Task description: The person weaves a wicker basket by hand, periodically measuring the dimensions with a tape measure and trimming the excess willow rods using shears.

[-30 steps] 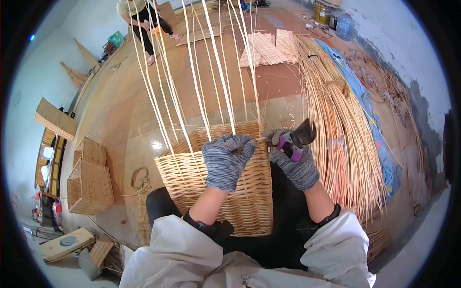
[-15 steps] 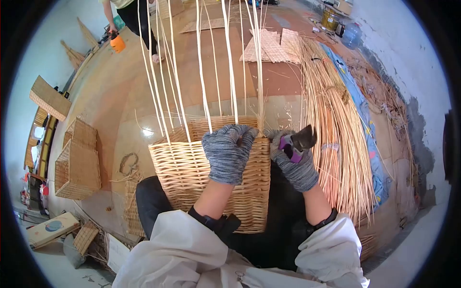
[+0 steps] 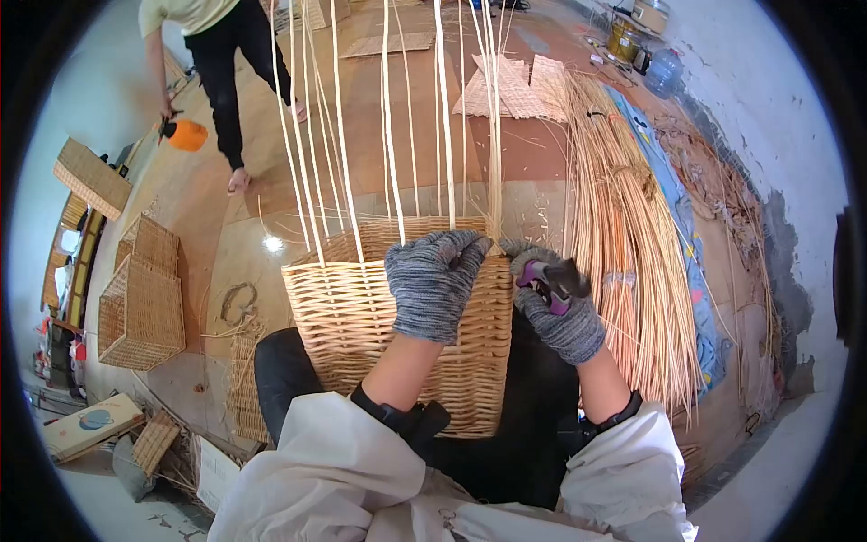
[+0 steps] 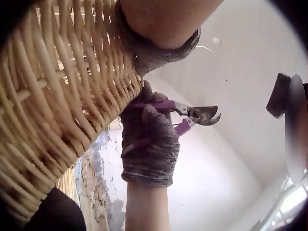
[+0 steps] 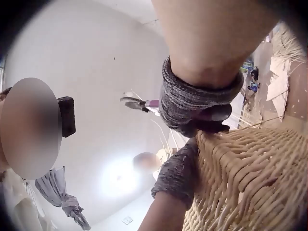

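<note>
A wicker basket (image 3: 397, 334) with tall upright stakes (image 3: 388, 126) rests against the person's lap. My left hand (image 3: 435, 285), in a grey knit glove, grips the basket's rim near its right corner; what lies under those fingertips is hidden. Purple-handled pruning shears (image 3: 553, 287) are held in my gloved right hand (image 3: 564, 321), their blades pointing away from the basket. That hand's fingertips are right at the basket's corner. In the left wrist view the shears (image 4: 168, 108) show with their blades parted. The right wrist view has the left hand (image 5: 177, 175) beside the woven corner (image 5: 211, 144).
A large bundle of willow rods (image 3: 623, 262) lies on a blue cloth (image 3: 691, 271) to the right. Woven panels (image 3: 515, 88) lie beyond the basket. Finished baskets (image 3: 144, 307) stand at the left. Another person (image 3: 226, 63) with an orange spray bottle (image 3: 188, 135) is at the far left.
The other person has come nearer on the left, orange bottle lowered at their side. My hands stay at the basket's corner; the shears have turned slightly in the right hand. The view has shifted a little.
</note>
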